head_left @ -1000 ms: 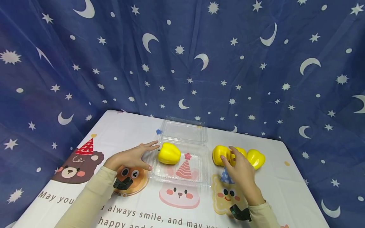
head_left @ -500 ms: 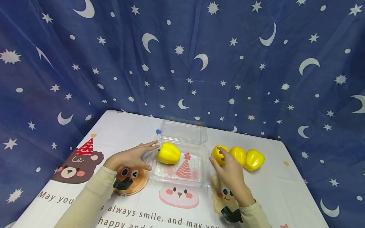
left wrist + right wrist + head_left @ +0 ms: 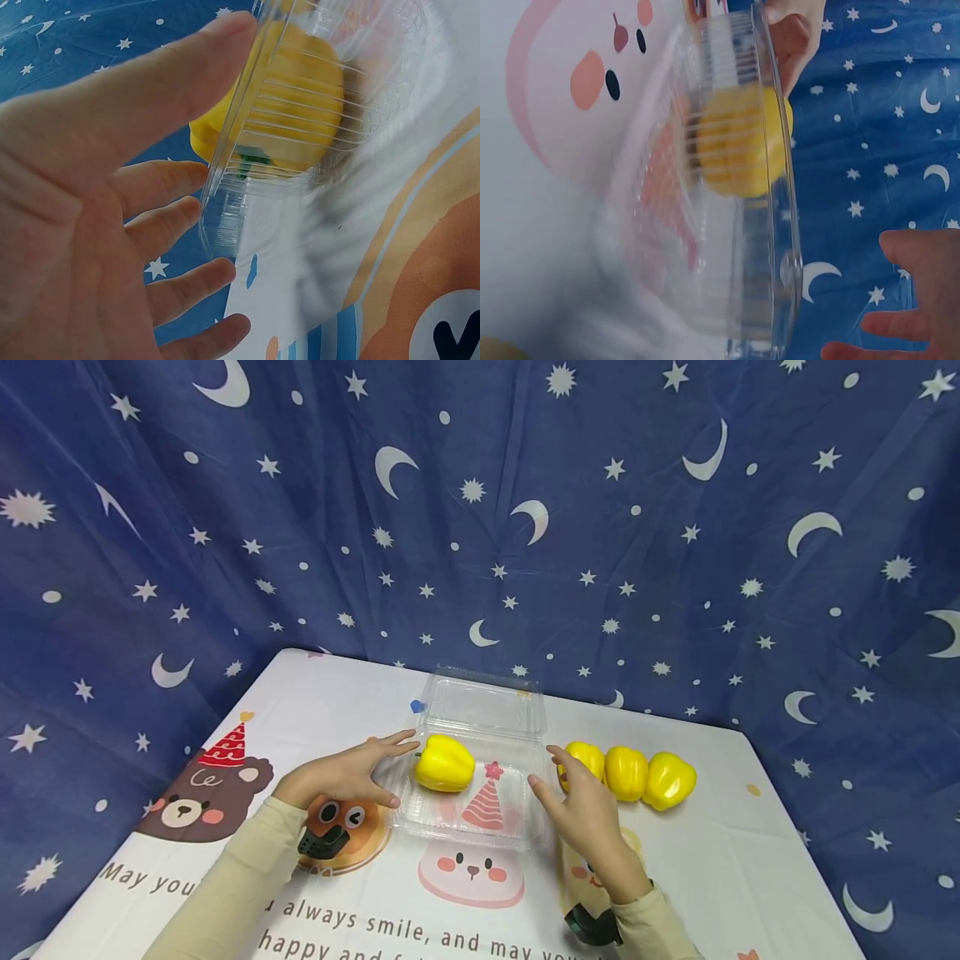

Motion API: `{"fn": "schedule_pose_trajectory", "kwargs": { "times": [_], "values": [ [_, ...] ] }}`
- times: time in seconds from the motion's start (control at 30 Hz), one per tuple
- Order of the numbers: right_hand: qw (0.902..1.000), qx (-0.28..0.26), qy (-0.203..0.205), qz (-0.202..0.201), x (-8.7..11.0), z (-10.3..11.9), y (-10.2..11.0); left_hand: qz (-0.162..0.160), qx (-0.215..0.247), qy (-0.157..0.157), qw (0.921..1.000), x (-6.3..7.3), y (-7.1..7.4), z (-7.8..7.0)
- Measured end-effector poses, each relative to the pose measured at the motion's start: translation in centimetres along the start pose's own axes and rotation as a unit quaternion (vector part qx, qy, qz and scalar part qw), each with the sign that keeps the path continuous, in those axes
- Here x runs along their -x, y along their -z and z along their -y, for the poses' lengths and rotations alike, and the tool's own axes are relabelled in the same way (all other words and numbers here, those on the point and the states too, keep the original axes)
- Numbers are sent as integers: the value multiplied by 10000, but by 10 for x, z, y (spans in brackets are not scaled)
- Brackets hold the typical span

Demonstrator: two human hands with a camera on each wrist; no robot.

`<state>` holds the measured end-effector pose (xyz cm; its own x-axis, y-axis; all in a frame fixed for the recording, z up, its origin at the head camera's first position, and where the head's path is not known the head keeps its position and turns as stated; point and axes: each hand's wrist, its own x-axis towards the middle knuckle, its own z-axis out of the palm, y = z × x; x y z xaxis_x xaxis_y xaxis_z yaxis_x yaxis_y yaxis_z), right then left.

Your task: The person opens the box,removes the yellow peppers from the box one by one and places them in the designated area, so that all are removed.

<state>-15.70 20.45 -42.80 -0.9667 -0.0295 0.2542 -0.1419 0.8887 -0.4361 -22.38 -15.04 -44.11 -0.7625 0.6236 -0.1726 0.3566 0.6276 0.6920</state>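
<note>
A clear plastic clamshell box point(image 3: 521, 802) lies with its lid point(image 3: 480, 703) folded back. One yellow bell pepper point(image 3: 444, 763) sits in its left half, green stem toward my left hand point(image 3: 348, 775). That hand has its fingers spread along the box's left side; in the left wrist view the thumb and a fingertip are right at the rim. My right hand point(image 3: 588, 814), spread and holding nothing, hovers by the box's right side. Its fingers partly cover the nearest of three more yellow bell peppers point(image 3: 587, 757). In the right wrist view this hand point(image 3: 930, 289) is apart from the rim.
To the right of the box, the other two loose peppers, a middle one point(image 3: 626, 774) and an outer one point(image 3: 670, 781), line up with the first. A white printed cloth point(image 3: 720, 852) covers the table. Behind its back edge hangs a blue curtain point(image 3: 660, 568) with moons and stars.
My right hand has moved left from over the loose peppers to the box's right side, uncovering the middle one. The left hand, the box and the peppers stay where they were.
</note>
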Motion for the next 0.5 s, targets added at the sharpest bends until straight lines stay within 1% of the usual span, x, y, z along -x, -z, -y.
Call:
{"fn": "schedule_pose_trajectory", "kwargs": {
  "times": [0.2,0.5],
  "values": [
    [9998,-113,159,-18,2,8,-8,-7,-4,-57,10000,-1,0,0],
    [9992,-247,326,18,-1,22,-17,-2,18,-47,10000,-1,0,-1]
  ]
}}
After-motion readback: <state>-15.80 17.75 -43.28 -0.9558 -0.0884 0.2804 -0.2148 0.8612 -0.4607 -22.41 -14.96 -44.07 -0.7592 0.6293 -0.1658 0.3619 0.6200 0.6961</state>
